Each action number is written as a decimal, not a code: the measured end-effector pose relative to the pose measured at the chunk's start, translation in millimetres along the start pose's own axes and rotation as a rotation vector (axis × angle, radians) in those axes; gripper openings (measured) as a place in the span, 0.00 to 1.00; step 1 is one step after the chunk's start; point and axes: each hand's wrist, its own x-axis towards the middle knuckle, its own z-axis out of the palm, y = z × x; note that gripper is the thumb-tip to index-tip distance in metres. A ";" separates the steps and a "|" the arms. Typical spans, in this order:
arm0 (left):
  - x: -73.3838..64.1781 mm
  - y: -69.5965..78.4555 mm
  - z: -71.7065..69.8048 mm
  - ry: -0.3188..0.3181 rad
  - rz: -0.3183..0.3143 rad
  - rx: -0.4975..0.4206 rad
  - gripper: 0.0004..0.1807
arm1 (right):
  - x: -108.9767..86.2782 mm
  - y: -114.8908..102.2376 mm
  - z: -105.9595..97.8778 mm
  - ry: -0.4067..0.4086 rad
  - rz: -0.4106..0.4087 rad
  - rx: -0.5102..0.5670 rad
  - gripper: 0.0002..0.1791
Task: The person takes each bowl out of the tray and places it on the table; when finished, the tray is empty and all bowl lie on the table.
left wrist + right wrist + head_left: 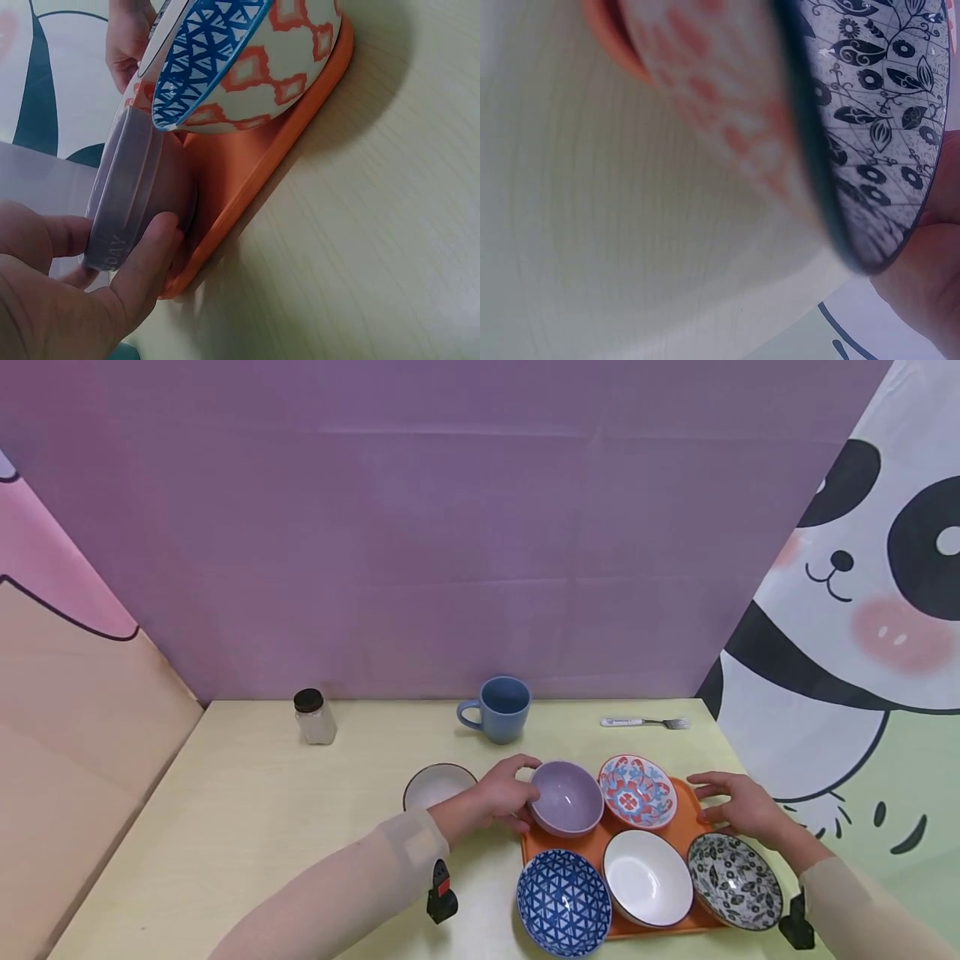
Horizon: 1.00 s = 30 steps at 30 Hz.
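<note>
My left hand (504,792) grips the left side of a purple bowl (567,800) at the back left of an orange tray (667,931). In the left wrist view the thumb lies along the outside of the bowl, with fingers at its rim. My right hand (738,807) is at the tray's back right, fingers spread, beside a black-and-white patterned bowl (735,881). Whether it touches the tray is unclear. Also on the tray are a red-and-blue patterned bowl (638,792), a white bowl (648,878) and a blue triangle-patterned bowl (564,902).
Partly hidden behind the left forearm is a white bowl with a dark rim (435,783). Toward the back wall stand a black-lidded jar (316,718) and a blue mug (505,710), and a fork (645,722) lies at the right.
</note>
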 end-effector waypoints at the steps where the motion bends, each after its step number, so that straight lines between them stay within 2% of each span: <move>1: -0.5 0.4 0.5 0.007 0.000 -0.002 0.29 | 0.4 0.4 0.2 0.000 -0.001 0.001 0.34; 18: -3.8 2.7 0.9 0.065 0.025 -0.019 0.27 | 4.1 2.4 -1.4 -0.012 -0.014 0.012 0.30; 23: -10.3 5.0 -6.8 0.053 0.033 -0.037 0.27 | 4.3 1.4 -3.0 -0.027 0.004 0.011 0.29; 30: -27.0 8.2 -21.3 0.042 0.059 -0.045 0.26 | 2.6 0.7 -1.5 -0.035 -0.005 0.009 0.28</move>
